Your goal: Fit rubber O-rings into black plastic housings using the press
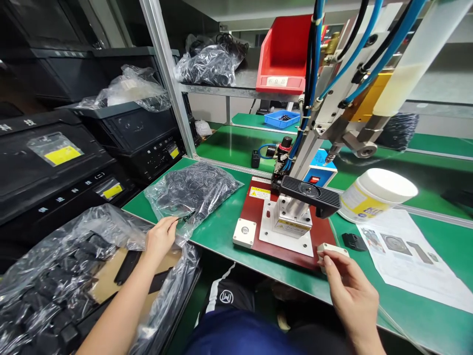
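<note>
My left hand (161, 237) is closed in a pinch at the near edge of a clear plastic bag (207, 190) full of dark parts. From its fingertips sticks out a thin dark tool, which looks like tweezers (185, 216). My right hand (351, 288) has its thumb and forefinger closed at the corner of a white button box (334, 250), on the right of the press's red-brown base (251, 207). A black slotted part with a round centre (308, 190) lies on the fixture (291, 222), below the slanted dispensing head (364, 145).
Another white button box (244, 232) sits at the base's left. On the right are a white tub (380, 195), a small black part (354, 241) and a printed sheet (417, 261). A plastic-lined bin of black parts (48, 296) stands at lower left. A red bin (284, 54) is overhead.
</note>
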Action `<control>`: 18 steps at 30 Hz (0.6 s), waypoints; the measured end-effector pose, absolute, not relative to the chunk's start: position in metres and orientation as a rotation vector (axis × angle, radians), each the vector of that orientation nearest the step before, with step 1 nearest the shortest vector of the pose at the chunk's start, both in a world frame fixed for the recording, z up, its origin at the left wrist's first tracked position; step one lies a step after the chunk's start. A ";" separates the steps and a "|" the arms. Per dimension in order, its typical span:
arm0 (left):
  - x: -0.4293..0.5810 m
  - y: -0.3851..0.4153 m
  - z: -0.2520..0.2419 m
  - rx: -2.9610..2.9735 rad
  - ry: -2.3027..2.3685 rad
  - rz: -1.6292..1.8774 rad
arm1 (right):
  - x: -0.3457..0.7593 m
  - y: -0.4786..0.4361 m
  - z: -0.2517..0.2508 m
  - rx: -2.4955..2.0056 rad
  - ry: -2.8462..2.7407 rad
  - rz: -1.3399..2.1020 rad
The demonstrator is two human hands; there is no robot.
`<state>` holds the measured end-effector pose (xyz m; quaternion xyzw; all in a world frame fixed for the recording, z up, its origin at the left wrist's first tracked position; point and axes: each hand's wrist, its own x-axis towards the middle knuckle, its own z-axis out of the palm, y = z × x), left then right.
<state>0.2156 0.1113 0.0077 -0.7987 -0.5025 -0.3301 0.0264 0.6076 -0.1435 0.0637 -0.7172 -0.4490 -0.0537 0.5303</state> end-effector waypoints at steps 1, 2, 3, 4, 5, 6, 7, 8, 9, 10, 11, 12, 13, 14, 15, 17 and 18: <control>0.212 0.106 0.010 -2.450 -1.460 -1.107 | 0.606 -0.143 0.065 -1.719 -1.113 -0.139; 0.211 0.099 0.014 -2.434 -1.376 -1.176 | 0.603 -0.142 0.067 -1.724 -1.157 -0.145; 0.213 0.092 0.020 -2.424 -1.305 -1.226 | 0.599 -0.140 0.071 -1.720 -1.200 -0.167; 0.218 0.085 0.028 -2.432 -1.230 -1.275 | 0.594 -0.138 0.075 -1.703 -1.242 -0.195; 0.228 0.078 0.038 -2.464 -1.137 -1.324 | 0.587 -0.135 0.080 -1.673 -1.293 -0.205; 0.241 0.070 0.048 -2.515 -1.024 -1.375 | 0.578 -0.132 0.087 -1.626 -1.353 -0.194; 0.257 0.062 0.059 -2.589 -0.882 -1.419 | 0.569 -0.129 0.095 -1.567 -1.428 -0.168; 0.275 0.055 0.069 -2.669 -0.713 -1.452 | 0.560 -0.126 0.103 -1.498 -1.514 -0.135; 0.294 0.047 0.079 -2.746 -0.525 -1.472 | 0.553 -0.123 0.111 -1.428 -1.605 -0.105; 0.313 0.040 0.087 -2.817 -0.325 -1.477 | 0.546 -0.120 0.119 -1.360 -1.687 -0.087; 0.332 0.035 0.094 -2.870 -0.134 -1.481 | 0.542 -0.118 0.126 -1.298 -1.739 -0.084; 0.349 0.030 0.101 -2.905 0.033 -1.491 | 0.540 -0.116 0.133 -1.249 -1.759 -0.097; 0.366 0.028 0.107 -2.924 0.165 -1.510 | 0.541 -0.116 0.138 -1.215 -1.747 -0.120; 0.381 0.028 0.113 -2.928 0.261 -1.543 | 0.544 -0.116 0.143 -1.198 -1.713 -0.153; 0.396 0.030 0.119 -2.922 0.329 -1.580 | 0.549 -0.115 0.147 -1.194 -1.675 -0.193; 0.423 0.039 0.133 -2.885 0.395 -1.639 | 0.563 -0.113 0.154 -1.221 -1.623 -0.297; 0.436 0.045 0.141 -2.863 0.406 -1.653 | 0.572 -0.110 0.158 -1.241 -1.608 -0.361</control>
